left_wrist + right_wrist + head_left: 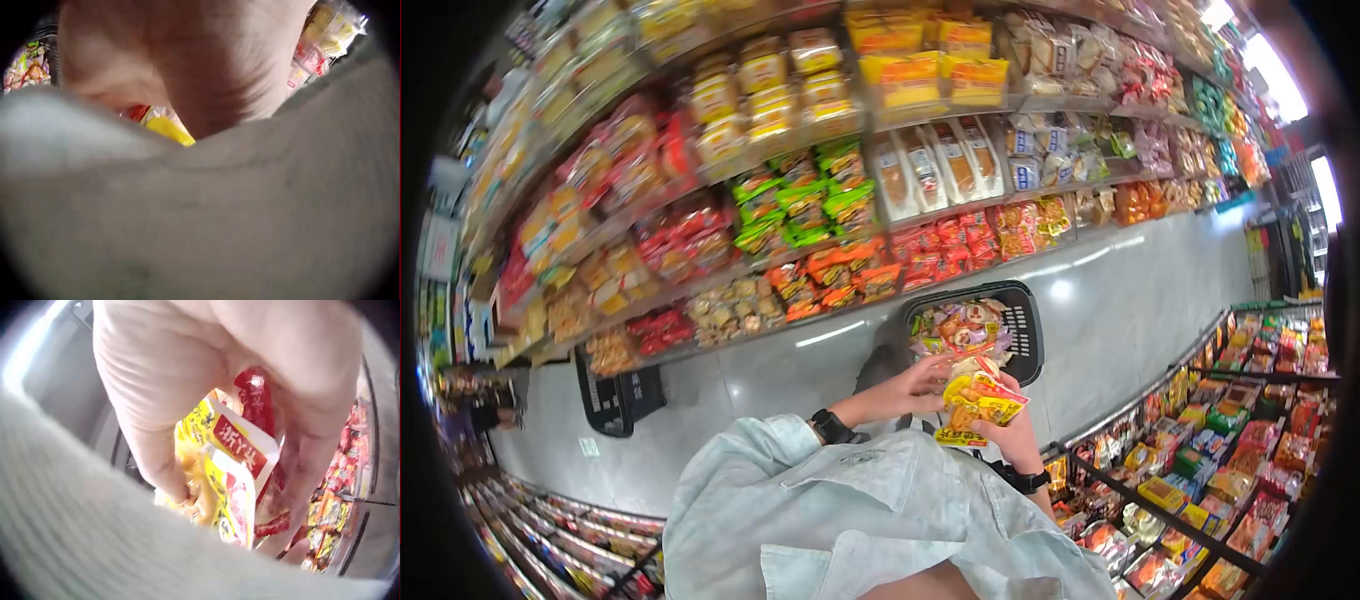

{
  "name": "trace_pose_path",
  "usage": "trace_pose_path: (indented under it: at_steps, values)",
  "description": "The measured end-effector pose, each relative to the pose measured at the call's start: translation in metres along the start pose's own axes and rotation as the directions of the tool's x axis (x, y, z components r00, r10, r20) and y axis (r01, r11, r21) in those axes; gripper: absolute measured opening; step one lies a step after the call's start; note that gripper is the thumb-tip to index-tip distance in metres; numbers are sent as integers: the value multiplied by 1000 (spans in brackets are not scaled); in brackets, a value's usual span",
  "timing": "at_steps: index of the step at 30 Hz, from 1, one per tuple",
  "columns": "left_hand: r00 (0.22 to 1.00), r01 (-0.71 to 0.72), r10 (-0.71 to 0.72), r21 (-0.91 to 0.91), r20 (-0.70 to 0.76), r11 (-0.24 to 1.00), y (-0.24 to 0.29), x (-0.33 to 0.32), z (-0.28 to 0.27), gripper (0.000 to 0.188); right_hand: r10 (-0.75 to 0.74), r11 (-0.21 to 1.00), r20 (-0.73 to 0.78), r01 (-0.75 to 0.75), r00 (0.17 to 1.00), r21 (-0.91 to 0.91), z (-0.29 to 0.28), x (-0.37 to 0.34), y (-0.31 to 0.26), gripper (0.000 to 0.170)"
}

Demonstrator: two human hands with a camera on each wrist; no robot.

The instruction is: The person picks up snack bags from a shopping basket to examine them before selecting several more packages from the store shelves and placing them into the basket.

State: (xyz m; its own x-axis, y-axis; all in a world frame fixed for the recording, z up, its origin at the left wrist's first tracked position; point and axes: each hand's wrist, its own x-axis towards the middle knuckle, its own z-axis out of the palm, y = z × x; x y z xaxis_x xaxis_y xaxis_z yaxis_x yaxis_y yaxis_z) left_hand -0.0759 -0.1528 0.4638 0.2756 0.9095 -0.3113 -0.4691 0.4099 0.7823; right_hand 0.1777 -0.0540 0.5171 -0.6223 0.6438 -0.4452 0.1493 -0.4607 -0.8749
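In the head view, my right hand (1008, 432) grips a small bunch of snack packets, a yellow-and-red one (978, 408) at the front. The right wrist view shows the thumb and fingers curled around yellow packets (228, 487) with white edges and a red packet (255, 400) behind. My left hand (915, 388) holds the bunch from its left side, its fingertips partly hidden behind the packets. Past the left palm (187, 56), a bit of yellow packet (170, 130) shows; a sleeve covers much of that view. Below the hands stands a black shopping basket (1025, 335) with several snack packets inside.
Tall shelves of packaged snacks (805, 200) run along the far side of the aisle. A second black basket (635, 395) stands on the grey floor (740, 400) at left. A low display rack (1200, 470) full of packets lies close on the right.
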Motion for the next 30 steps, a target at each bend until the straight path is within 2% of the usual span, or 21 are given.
trace_pose_path:
  at_steps: [2,6,9,10,13,14,17,18,21,22,25,30]
  values:
    - [996,-86,85,-34,-42,996,-22,-34,32,94,-60,998,58,61,996,-4,25,-21,2,91]
    - [914,-255,279,116,-296,960,-26,-103,89,103,-158,973,169,183,973,-141,63,-61,16,95]
    - [884,-249,259,77,-390,965,-62,-146,104,95,-9,972,229,62,973,-226,90,-96,17,94]
    - [862,-270,279,82,-424,959,-71,-161,109,94,-23,966,289,96,957,-242,96,-104,20,96]
    - [856,-252,172,-103,-487,962,-72,-208,124,88,-63,964,448,170,892,-203,118,-124,26,98]
    - [866,-258,130,-208,-484,944,-62,-225,134,82,-61,979,494,149,867,-140,126,-132,25,94]
    - [874,-314,140,-321,-466,893,-76,-251,134,78,2,998,557,30,830,-48,131,-134,46,83]
    - [871,-318,147,-309,-468,896,-82,-257,131,76,-63,980,571,159,818,-119,141,-140,37,64]
    - [868,-317,141,-313,-476,895,-102,-282,127,72,155,978,540,-205,827,33,155,-140,46,58]
    - [871,-313,132,-327,-472,892,-104,-291,123,70,168,984,527,-177,833,-33,165,-144,41,58]
    - [873,-338,149,-355,-463,872,-122,-318,107,67,210,977,551,-201,807,-78,185,-135,51,51]
    - [854,-368,164,-350,-494,861,-134,-375,76,66,207,958,526,-62,825,-281,260,-134,54,36]
